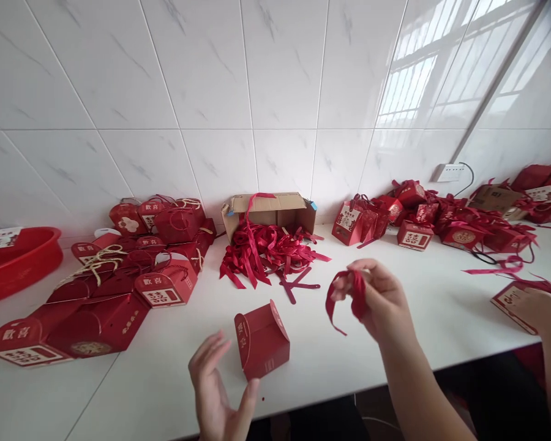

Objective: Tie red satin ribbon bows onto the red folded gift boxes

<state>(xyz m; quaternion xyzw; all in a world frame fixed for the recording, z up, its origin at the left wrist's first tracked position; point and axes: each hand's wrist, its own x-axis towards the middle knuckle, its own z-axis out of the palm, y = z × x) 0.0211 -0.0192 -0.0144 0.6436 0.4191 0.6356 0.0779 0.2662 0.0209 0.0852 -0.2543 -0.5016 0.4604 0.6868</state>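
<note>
A small red gift box (261,340) stands on the white table (165,380) right in front of me. My left hand (218,392) hovers just left of the box near the table's front edge, palm up, fingers spread, holding nothing. My right hand (379,300) is raised to the right of the box, its fingers pinched on a loop of red ribbon (351,294) that hangs down from it.
A cardboard box (269,211) spilling red ribbons (269,251) sits against the tiled wall. Finished red gift boxes (133,269) are piled at left, with more (441,220) at right. A red basin (18,260) stands far left. Another person's arm (548,331) rests at the right edge.
</note>
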